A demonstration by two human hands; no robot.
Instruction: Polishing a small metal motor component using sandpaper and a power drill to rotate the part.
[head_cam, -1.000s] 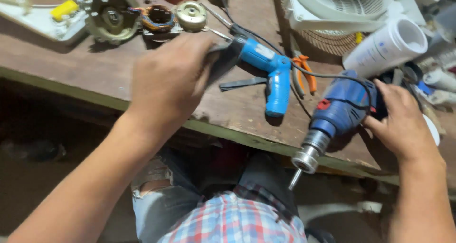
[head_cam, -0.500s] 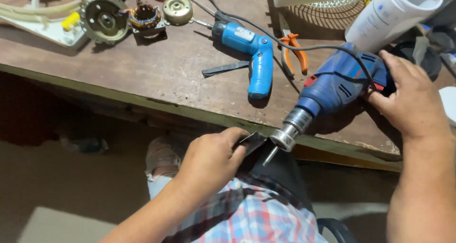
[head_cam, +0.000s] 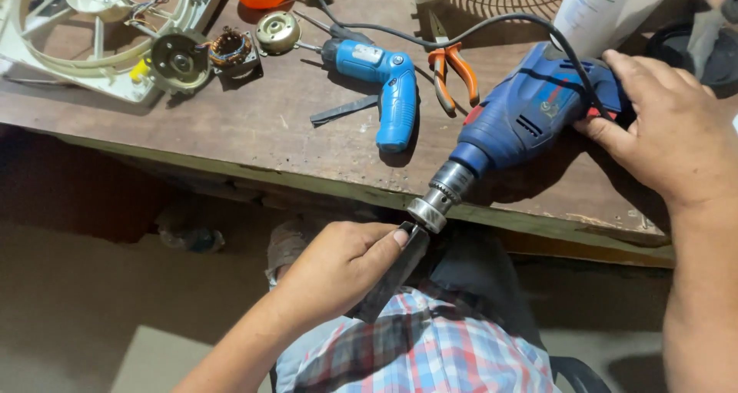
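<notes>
Right now my left hand (head_cam: 338, 266) grips a dark flat metal tool (head_cam: 396, 274) touching the chuck of the blue corded drill (head_cam: 530, 120), whose long axis points toward it; my right hand (head_cam: 669, 135) clasps the drill's rear on the surface (head_cam: 254, 132).

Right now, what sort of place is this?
Probably a small repair workshop: a worn wooden workbench holds a blue corded drill, orange-handled pliers and a taken-apart fan motor.

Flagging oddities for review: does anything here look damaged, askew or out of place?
The wooden bench front edge is chipped and ragged. The blue drill lies with its chuck overhanging that edge, where the left hand holds a dark flat piece against it. Nothing looks spilled.
</notes>
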